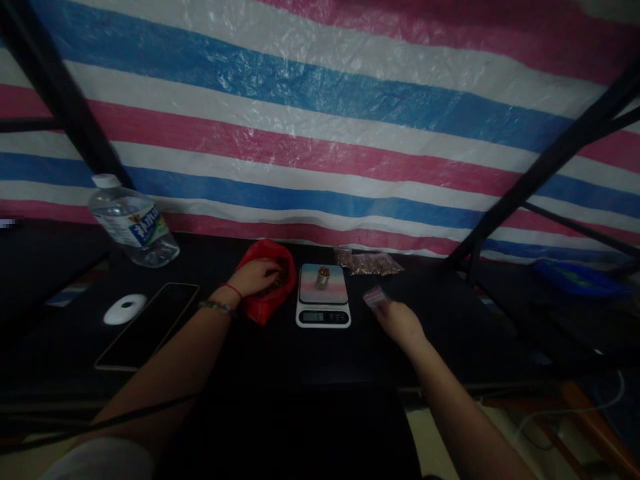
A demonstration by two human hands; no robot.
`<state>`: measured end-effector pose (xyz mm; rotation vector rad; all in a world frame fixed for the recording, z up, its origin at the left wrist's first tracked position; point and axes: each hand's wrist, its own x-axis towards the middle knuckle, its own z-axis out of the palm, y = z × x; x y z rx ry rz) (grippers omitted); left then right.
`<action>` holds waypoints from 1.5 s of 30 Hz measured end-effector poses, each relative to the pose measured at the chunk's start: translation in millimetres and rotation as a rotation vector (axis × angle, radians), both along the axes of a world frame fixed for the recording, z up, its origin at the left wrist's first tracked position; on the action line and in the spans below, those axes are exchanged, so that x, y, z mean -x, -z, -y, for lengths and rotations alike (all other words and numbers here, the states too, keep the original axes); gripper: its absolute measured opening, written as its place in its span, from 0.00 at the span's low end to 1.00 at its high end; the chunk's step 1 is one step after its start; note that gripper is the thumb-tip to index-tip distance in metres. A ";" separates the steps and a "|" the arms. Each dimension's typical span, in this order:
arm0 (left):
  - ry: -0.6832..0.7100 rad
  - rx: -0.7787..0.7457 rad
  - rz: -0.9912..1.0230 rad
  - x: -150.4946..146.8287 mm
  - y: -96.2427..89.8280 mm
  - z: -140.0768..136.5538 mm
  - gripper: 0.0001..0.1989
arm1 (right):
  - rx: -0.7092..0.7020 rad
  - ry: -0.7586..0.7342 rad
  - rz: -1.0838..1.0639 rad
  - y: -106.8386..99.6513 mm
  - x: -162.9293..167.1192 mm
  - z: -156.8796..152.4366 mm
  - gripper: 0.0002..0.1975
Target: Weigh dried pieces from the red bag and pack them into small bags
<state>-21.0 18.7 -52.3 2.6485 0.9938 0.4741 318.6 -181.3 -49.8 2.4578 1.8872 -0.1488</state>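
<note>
My left hand reaches into a red plastic bag lying on the dark table, its fingers inside the bag's opening; what they touch is hidden. A small digital kitchen scale stands just right of the bag, with a little cup of brownish pieces on its platform. My right hand hovers right of the scale and pinches a small clear zip bag. Filled clear bags of small brown items lie behind the scale near the wall.
A striped tarp covers the back wall. A large water bottle lies at the left, with a white round disc and a dark phone in front of it. Black frame bars slant at the right, near a blue tray.
</note>
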 end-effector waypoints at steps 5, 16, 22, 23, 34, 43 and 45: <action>-0.082 -0.116 0.115 -6.1 -11.3 13.7 0.19 | 0.023 -0.064 0.009 -22.1 -9.3 -6.1 0.15; 0.246 0.491 0.688 -22.4 -20.9 45.5 0.24 | -0.401 -0.720 -0.649 -87.1 64.8 -56.4 0.13; 0.184 0.712 0.732 -23.9 -21.7 48.8 0.17 | -0.414 -0.697 -0.827 -62.9 116.1 -91.0 0.09; 0.152 0.734 0.752 -24.2 -20.5 47.5 0.17 | -0.498 -0.647 -0.800 -60.5 118.5 -93.9 0.10; -0.099 0.703 1.057 -42.2 -13.7 47.1 0.15 | -0.886 -0.551 -0.561 -14.1 142.8 -81.6 0.16; 0.141 0.612 0.907 -44.9 -16.0 54.2 0.14 | -0.838 -0.532 -0.706 -4.0 149.2 -82.7 0.11; 0.137 0.581 0.898 -44.6 -14.5 53.2 0.14 | -0.835 -0.521 -0.739 -5.6 149.2 -81.8 0.12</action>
